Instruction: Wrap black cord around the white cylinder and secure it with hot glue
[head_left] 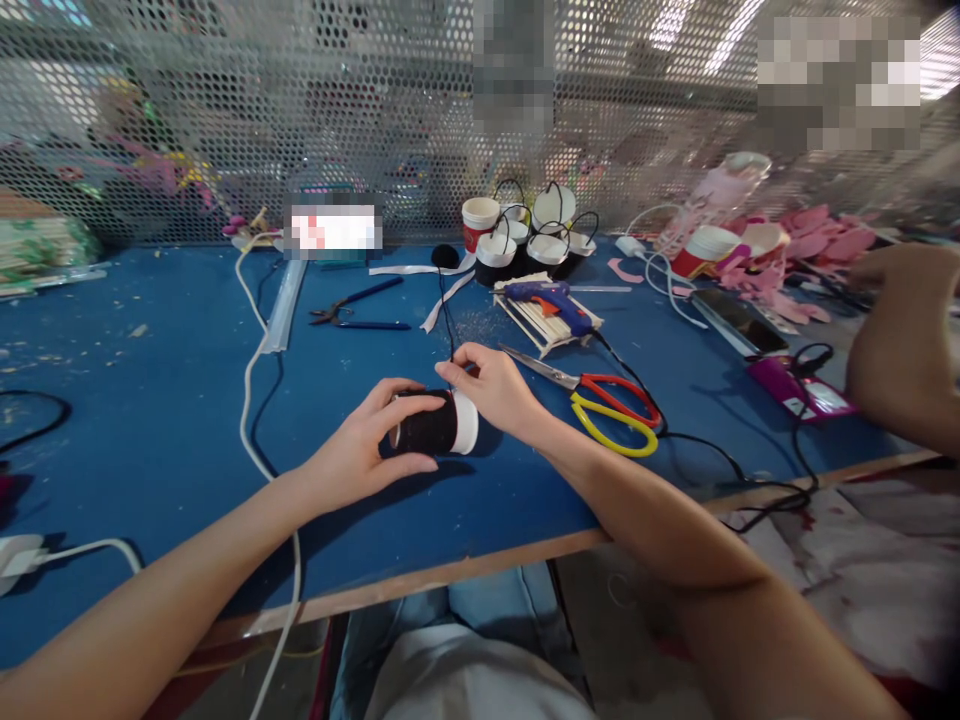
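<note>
While left hand (pixel 367 432) grips cup (pixel 431 432); table edge (pixel 420 582) bodyward; scissors (pixel 572 381) right

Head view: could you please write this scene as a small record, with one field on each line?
Left hand: holds a black cup lying on its side, white end rightward
Right hand: at the lower visible end of a black cord; exact grip unclear
Surface: blue table
Tools: pliers, scissors, glue gun
Right edge: another person's arm
</note>
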